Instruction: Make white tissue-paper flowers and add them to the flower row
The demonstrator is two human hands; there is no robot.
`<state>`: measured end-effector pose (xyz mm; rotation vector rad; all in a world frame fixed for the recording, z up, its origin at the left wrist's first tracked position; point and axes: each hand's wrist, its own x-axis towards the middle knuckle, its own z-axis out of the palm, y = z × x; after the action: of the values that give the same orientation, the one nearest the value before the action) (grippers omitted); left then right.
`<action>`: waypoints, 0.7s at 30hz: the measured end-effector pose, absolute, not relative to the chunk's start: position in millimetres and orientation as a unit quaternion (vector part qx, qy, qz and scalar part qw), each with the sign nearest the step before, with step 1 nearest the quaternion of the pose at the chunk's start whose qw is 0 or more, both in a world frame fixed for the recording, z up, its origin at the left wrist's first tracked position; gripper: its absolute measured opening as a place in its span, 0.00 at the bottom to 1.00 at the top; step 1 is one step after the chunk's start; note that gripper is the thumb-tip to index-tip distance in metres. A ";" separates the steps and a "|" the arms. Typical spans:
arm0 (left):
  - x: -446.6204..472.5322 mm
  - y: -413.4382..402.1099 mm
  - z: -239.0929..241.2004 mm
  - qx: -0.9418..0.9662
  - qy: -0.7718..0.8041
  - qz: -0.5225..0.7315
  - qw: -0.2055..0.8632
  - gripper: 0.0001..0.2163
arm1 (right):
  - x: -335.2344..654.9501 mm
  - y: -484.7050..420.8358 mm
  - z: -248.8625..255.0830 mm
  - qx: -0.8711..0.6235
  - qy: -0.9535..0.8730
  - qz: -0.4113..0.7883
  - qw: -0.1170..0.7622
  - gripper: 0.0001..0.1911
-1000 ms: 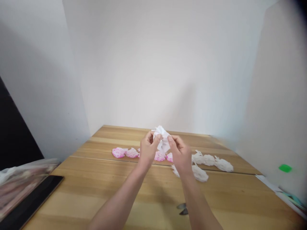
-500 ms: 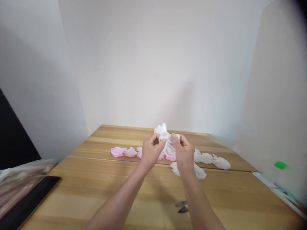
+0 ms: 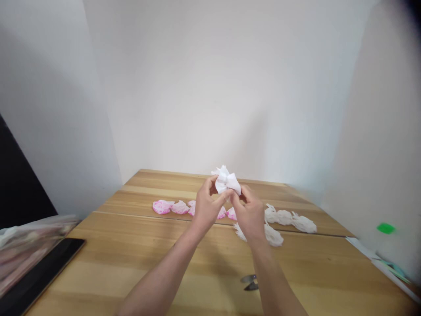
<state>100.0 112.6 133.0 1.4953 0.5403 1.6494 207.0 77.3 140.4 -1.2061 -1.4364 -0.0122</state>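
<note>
Step in hand, seemingly: you're working folds of a white bundle (image 3: 226, 181), held up over the table's (image 3: 141, 259) far part. Left hand (image 3: 207, 202) pinches its left side; right hand (image 3: 250, 213), its lower right. Next calls for light finger pressure. Crumpled, frilled on top; probably tissue, though blurred.
</note>
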 end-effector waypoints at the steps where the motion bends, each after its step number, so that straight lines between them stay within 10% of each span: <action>1: 100.4 112.7 132.3 0.608 0.222 0.647 0.403 0.16 | 207.5 77.6 140.7 -0.513 -0.617 0.001 0.597 0.09; 11: 94.9 118.3 138.2 0.501 0.197 0.644 0.543 0.20 | 221.0 77.0 148.0 -0.486 -0.563 0.210 0.634 0.18; 21: 95.8 106.4 140.8 0.503 0.203 0.666 0.511 0.19 | 212.1 68.5 154.5 -0.489 -0.637 0.164 0.572 0.15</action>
<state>95.8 106.4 140.8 1.2116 0.4884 1.6031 212.1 68.5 154.5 -1.1466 -1.4944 0.3849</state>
